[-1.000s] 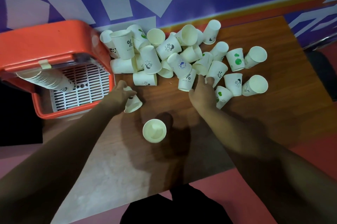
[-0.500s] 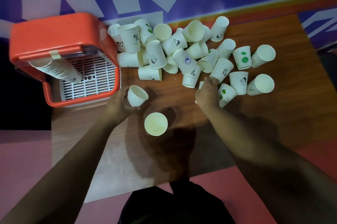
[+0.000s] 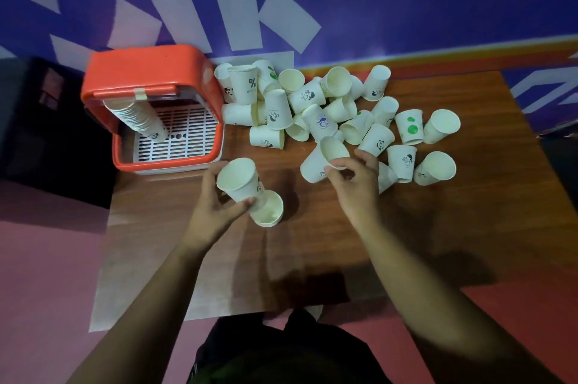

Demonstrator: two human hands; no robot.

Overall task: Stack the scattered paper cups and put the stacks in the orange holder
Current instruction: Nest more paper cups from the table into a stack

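My left hand (image 3: pixel 219 205) grips a white paper cup (image 3: pixel 239 181), mouth up and tilted, just above a second cup (image 3: pixel 269 209) that stands upright on the wooden table (image 3: pixel 438 227). My right hand (image 3: pixel 353 180) pinches the rim of another cup (image 3: pixel 325 158) at the near edge of the pile of scattered cups (image 3: pixel 316 108). The orange holder (image 3: pixel 140 70) stands at the table's far left, with a long stack of cups (image 3: pixel 137 117) leaning inside over its white grid.
The cup pile spreads from the holder's right side across the far half of the table, against the blue and white wall (image 3: pixel 406 8). Loose cups (image 3: pixel 434 167) lie furthest right. The table's near edge meets a pink floor (image 3: pixel 47 274).
My left hand has lifted its cup and brought it over the standing cup. My right hand has picked a cup out of the pile by its rim. The camera has shifted.
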